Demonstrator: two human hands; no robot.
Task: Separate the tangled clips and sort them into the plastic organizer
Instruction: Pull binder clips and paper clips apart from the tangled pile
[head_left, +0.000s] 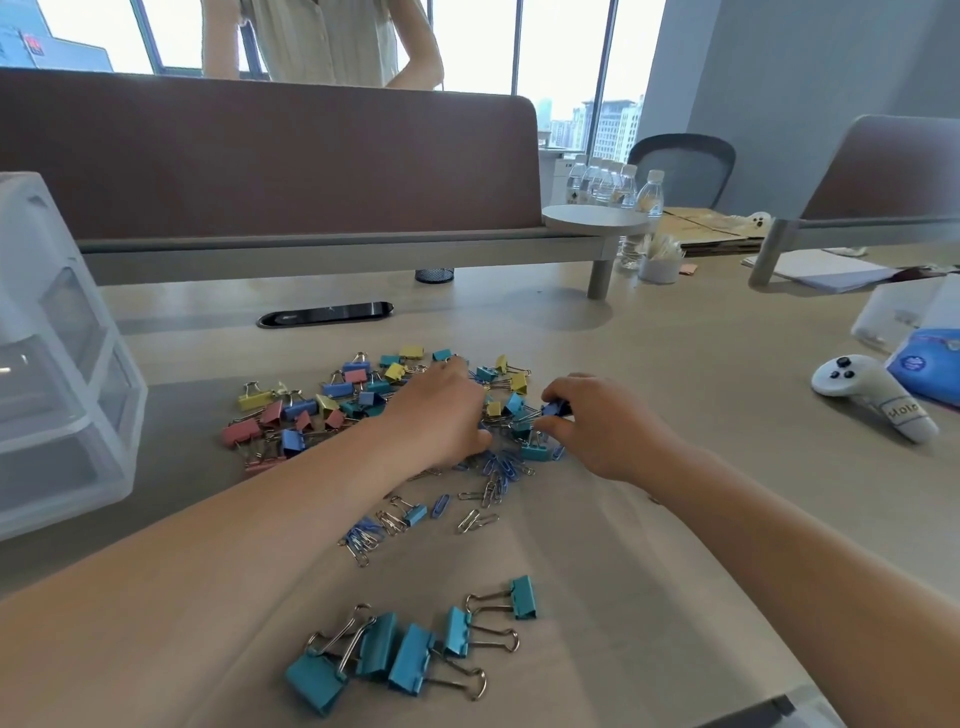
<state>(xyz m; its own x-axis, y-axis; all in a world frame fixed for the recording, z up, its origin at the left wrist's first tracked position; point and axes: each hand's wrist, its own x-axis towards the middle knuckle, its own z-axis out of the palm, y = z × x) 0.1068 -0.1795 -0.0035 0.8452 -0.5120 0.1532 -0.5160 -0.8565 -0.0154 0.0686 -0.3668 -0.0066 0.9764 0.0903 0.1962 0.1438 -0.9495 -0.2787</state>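
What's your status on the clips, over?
Right hand pinches a blue clip. Left hand on the pile, hold unclear. Teal clips set aside near. Organizer at left, nothing in the way.

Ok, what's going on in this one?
Someone is working through a pile of clips on the desk. The right hand pinches a blue clip at the pile's edge; the left hand reaches into the pile. Five teal clips lie apart, nearer the camera. The organizer stands at left.
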